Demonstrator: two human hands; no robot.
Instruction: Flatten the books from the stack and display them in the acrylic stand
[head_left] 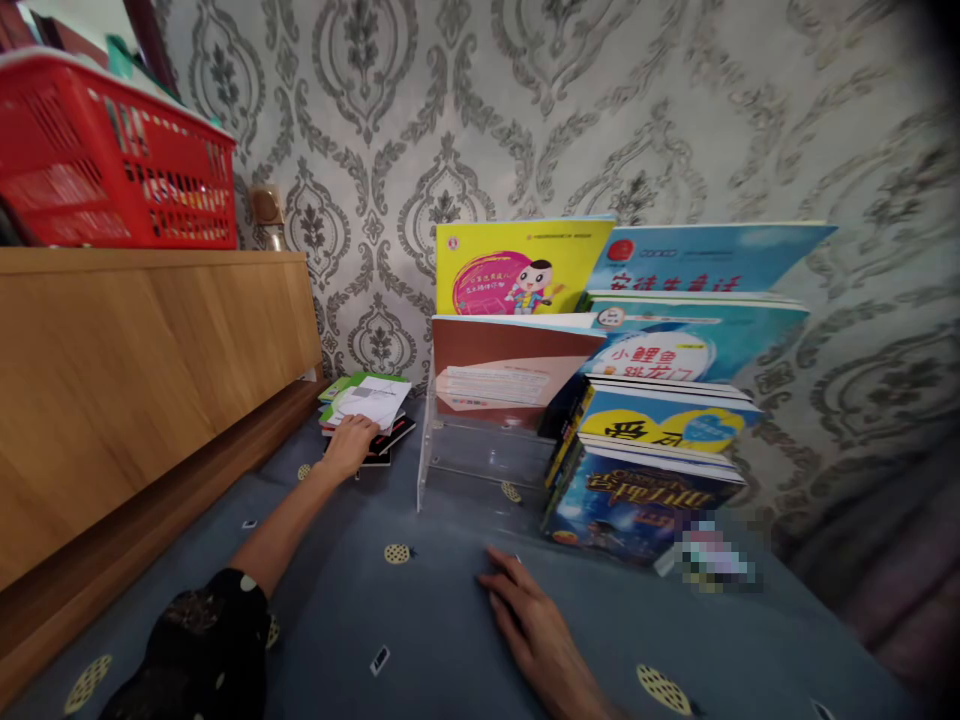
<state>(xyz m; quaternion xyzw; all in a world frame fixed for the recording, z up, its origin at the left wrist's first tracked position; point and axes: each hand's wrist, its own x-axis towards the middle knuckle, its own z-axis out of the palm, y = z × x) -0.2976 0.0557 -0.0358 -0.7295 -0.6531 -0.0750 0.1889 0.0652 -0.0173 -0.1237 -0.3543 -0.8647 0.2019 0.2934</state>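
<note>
Clear book rack [426, 430] stands on the blue pineapple-print sheet [450, 610], patterned wallpaper [382, 200] behind it. Left of the rack, small stack of books [379, 400], slightly skewed, white cover on top, green edges and black covers sticking out below. Left hand [351, 445], arm in a black sleeve [206, 640], reaches over to that stack, fingers laid on its near side; from where I stand, can't tell if they're pinching a book or just resting. Right hand [532, 625] is in front of the rack, low over the sheet, fingers loosely spread, free of any object; contact with the cloth unclear. Rack's left column: yellow book [480, 250] at the back, brown book [517, 350] ahead of it, lower clear tiers bare. Right column, back to front: blue book [697, 245], teal book [750, 335], yellow-heart book [660, 425], dark blue book [630, 510]. Blurred-out item [716, 555] just beside the rack's front right. Further left of the rack, wooden cabinet [150, 390], red basket [172, 180] on top.
</note>
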